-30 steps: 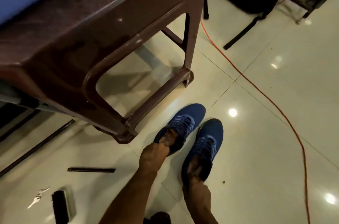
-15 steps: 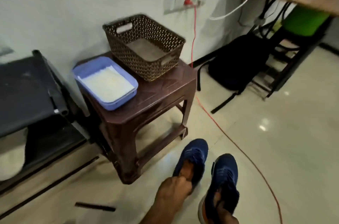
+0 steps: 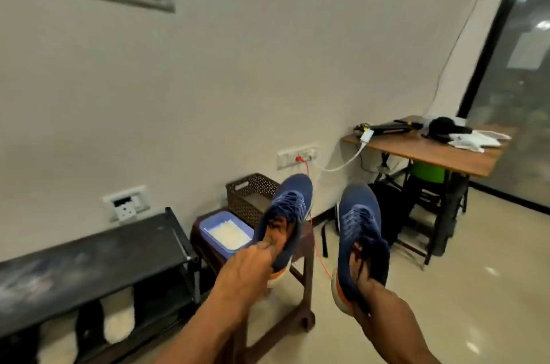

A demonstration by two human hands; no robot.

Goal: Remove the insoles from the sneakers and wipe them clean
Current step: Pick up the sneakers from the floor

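Both sneakers are held in the air above the floor [image 3: 464,289], toes pointing up and away, one per hand. The left hand [image 3: 248,270] grasps the left sneaker [image 3: 293,200] at the heel collar, fingers curled over the rim into the opening and thumb outside. The right hand [image 3: 370,283] grasps the right sneaker [image 3: 358,214] the same way, fingers hooked inside at the heel. The two shoes sit side by side, apart and not touching. The insoles cannot be told from the lining; nothing protrudes from either opening. The left sneaker hangs in front of a small brown counter [image 3: 308,283] against the wall. A blue tub [image 3: 208,225] of white material sits on the counter's left side, with a brown basket [image 3: 247,194] at its back edge. A black shoe rack [image 3: 89,250] stands left of the counter.
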